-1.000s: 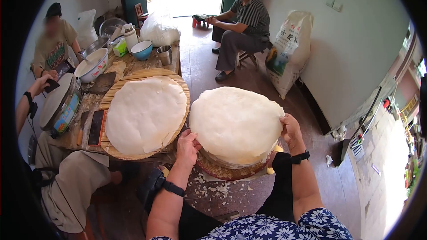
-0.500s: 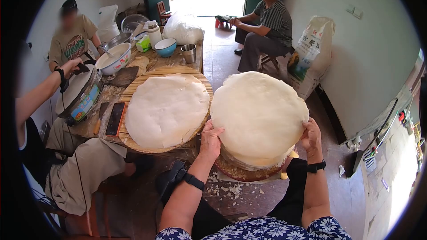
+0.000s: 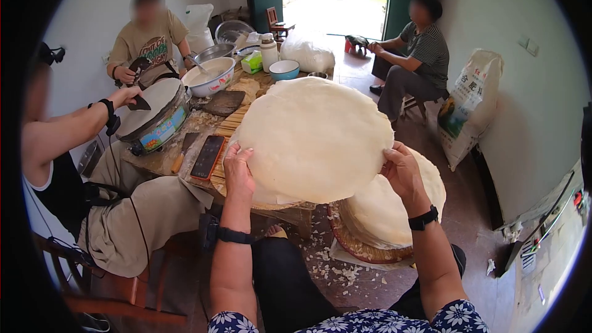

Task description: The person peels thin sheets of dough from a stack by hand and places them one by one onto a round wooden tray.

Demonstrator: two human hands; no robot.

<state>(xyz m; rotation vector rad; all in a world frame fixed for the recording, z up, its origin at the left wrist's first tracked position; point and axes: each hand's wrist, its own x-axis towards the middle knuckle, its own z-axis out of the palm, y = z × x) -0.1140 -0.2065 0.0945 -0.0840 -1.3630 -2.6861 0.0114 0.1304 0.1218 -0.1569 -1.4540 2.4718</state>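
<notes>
A large, thin round flatbread (image 3: pixel 314 139) is stretched flat between my two hands, tilted up in front of me. My left hand (image 3: pixel 239 171) pinches its left edge, thumb on top. On the opposite edge, my right hand (image 3: pixel 399 165) grips it with thumb and fingers. Below and to the right, a thick stack of similar flatbreads (image 3: pixel 425 179) rests on a round woven mat (image 3: pixel 364 248). The held sheet hangs over the table and hides most of the slatted round board (image 3: pixel 229 128) and whatever lies on it.
Left on the wooden table stand a round griddle (image 3: pixel 154 108), an enamel basin (image 3: pixel 213 80), a phone (image 3: pixel 208 157) and a blue bowl (image 3: pixel 284 70). Two people work beside the griddle; another sits near the door. Crumbs (image 3: pixel 336 265) litter the floor, and a white sack (image 3: pixel 470 108) leans right.
Both hands have lifted the top flatbread off the stack and carried it left over the table. The view has turned somewhat to the left.
</notes>
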